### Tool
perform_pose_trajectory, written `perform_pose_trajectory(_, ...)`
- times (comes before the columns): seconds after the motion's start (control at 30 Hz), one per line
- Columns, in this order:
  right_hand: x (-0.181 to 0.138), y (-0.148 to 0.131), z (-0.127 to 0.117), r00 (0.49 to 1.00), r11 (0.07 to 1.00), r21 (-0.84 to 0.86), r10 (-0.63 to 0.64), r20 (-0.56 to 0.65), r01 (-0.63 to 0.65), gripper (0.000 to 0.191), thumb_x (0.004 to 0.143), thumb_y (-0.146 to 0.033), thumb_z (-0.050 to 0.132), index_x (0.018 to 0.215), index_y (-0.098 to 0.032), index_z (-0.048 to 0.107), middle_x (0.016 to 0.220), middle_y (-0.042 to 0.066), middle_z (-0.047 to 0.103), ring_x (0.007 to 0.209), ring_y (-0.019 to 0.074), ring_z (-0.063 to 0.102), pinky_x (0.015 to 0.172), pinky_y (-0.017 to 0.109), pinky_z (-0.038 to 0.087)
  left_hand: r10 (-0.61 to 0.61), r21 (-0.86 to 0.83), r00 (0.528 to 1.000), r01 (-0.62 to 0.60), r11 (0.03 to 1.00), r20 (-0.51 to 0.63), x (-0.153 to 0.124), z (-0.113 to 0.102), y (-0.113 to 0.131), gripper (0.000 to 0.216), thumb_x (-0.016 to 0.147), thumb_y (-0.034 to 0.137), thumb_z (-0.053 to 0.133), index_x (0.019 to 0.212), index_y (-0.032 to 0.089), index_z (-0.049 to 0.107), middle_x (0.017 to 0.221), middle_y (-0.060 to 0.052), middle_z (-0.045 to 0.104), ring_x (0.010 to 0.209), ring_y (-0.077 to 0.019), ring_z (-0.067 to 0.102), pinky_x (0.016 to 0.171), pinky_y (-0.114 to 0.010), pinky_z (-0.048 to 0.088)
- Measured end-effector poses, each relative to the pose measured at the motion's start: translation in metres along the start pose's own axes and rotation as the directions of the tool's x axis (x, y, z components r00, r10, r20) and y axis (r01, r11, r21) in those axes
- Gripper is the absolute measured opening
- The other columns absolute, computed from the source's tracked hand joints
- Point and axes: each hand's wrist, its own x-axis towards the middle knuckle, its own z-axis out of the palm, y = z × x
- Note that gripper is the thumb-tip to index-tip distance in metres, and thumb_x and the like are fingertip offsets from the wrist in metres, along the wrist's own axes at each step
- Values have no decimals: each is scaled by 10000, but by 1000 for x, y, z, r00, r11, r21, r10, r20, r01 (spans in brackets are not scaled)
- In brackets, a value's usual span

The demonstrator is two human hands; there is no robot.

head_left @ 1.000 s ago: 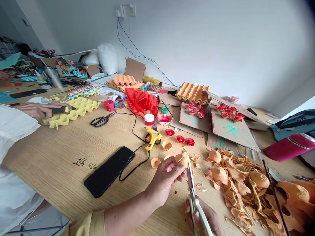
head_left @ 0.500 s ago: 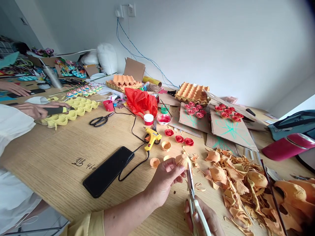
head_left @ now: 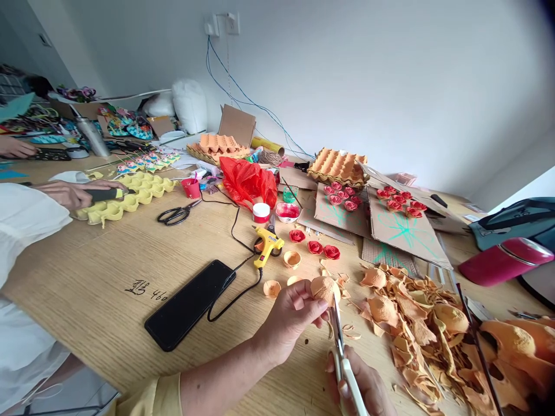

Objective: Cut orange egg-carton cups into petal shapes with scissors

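Note:
Between thumb and fingers, my left hand pinches an orange egg-carton cup, its rounded side facing up. My right hand grips white-handled scissors, whose blades meet the cup's right edge. A thin strip of trimmings hangs below the cup. Just beyond my left hand lie a loose orange cup and a nested orange cup. Red paper roses sit further back. To the right spreads a heap of orange carton scraps.
A black phone and a yellow glue gun with its cord lie left of my hands. At the far left, a co-worker's hand holds a knife on a yellow egg tray. A pink bottle lies at the right.
The cup has turned slightly in my left fingers and shifted a little right. The scissor blades look closer together. A trimmed strip now hangs beneath the cup.

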Motion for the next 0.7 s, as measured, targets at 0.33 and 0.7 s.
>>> perform_pose_trajectory(0.33,-3,8,-7,998,991,-130,12,55,-5,455,957,-626,422,952,-202,590,663,0,514,561,147,417,535,267,345,-87,-85,996,88,993,13,0,0,-2,379,664,412,865,811,138,649,735,-5,625,622,-76,535,572,-202,414)
perform_pose_trajectory(0.7,-2,11,-7,998,996,-86,9,69,-3,456,946,-645,427,938,-208,557,661,-9,496,564,140,393,532,267,314,-113,-91,993,115,989,33,0,0,-3,349,695,400,849,803,137,646,721,-2,616,613,-66,534,556,-180,413)
